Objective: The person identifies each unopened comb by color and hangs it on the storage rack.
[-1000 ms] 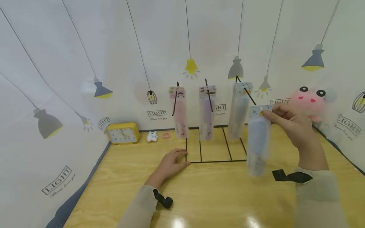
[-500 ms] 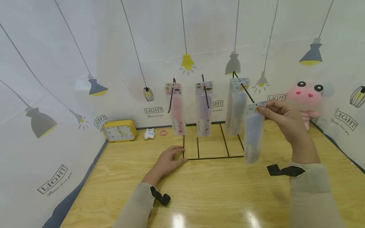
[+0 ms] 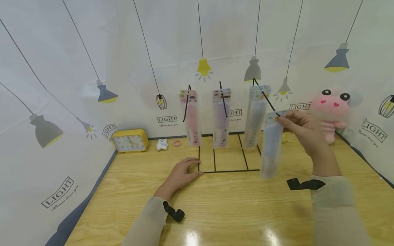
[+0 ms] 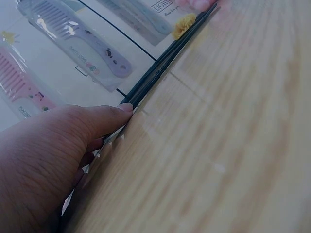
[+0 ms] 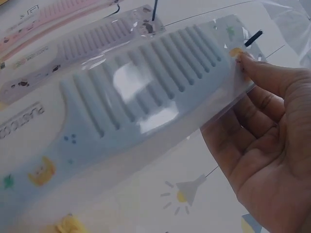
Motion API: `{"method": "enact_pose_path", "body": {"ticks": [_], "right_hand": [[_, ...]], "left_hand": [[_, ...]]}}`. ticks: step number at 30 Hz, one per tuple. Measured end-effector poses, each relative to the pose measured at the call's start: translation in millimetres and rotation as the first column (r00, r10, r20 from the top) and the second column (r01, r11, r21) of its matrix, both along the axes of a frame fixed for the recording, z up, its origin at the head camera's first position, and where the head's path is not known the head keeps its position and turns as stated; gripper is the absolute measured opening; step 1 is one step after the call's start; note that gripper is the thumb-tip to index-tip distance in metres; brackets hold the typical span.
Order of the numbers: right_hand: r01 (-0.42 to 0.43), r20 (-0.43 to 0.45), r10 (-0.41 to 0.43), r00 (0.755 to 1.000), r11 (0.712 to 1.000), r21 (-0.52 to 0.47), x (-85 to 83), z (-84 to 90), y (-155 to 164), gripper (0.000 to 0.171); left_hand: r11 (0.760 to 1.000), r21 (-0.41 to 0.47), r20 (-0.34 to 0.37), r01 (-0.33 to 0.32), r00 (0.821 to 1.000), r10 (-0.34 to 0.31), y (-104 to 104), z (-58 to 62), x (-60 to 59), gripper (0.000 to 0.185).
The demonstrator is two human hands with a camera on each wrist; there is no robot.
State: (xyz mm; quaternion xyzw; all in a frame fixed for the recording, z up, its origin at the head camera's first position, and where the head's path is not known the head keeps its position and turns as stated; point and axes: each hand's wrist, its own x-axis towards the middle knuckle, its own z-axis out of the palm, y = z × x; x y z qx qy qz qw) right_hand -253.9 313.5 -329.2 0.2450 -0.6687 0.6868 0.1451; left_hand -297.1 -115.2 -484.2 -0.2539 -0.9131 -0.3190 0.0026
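Over to the far left of our left hand [image 3: 181, 176], a yellow clock [image 3: 129, 140] is sitting against the wall, with a small white figurine [image 3: 161, 145] and a pink ring [image 3: 176, 143] lying between it and the hand. We are resting that left hand flat on the wooden table [image 3: 129, 191], fingers relaxed and holding nothing, its fingertips touching the corner of the black grid lines [image 3: 229, 170]. Just beyond it, a pink comb [image 3: 192, 118] and a purple comb [image 3: 221, 118] are hanging in their clear packets on black hooks. Between those and our right hand [image 3: 303, 130], another packaged comb [image 3: 255, 114] is hanging from a third hook. We are pinching the top of the blue comb packet [image 3: 271, 145] with our right fingers, and it is dangling upright in the air just left of that hand, close to the third hook's tip. Behind the right hand, a pink plush toy [image 3: 332, 107] is sitting.
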Motion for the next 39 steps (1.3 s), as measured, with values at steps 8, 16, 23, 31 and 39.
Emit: {"method": "enact_pose_path", "body": {"ticks": [8, 16, 23, 31, 39], "right_hand": [[-0.122, 0.245, 0.043, 0.968, 0.941, 0.317, -8.5, -22.6, 9, 0.022], [-0.181, 0.405, 0.016, 0.914, 0.911, 0.371, -25.2, -54.1, 16, 0.036], [-0.141, 0.419, -0.01, 0.908, 0.935, 0.326, -33.8, -74.9, 17, 0.041], [0.082, 0.326, -0.167, 0.931, 0.962, 0.259, -40.9, -67.3, -3, 0.042], [0.142, 0.348, -0.25, 0.904, 0.941, 0.307, -43.0, -67.6, -14, 0.05]], "left_hand": [[1.0, 0.008, 0.013, 0.0, 1.0, 0.0, 0, 1.6, 1.1, 0.054], [1.0, 0.016, 0.001, 0.0, 1.0, 0.0, -1, -0.4, -0.1, 0.054], [1.0, 0.007, 0.006, 0.002, 1.0, -0.002, -2, -0.7, 0.7, 0.054], [1.0, -0.007, 0.0, -0.004, 1.0, 0.004, 0, 1.8, -0.7, 0.053], [1.0, -0.001, 0.006, -0.005, 1.0, 0.005, -1, 0.3, 0.9, 0.054]]}}
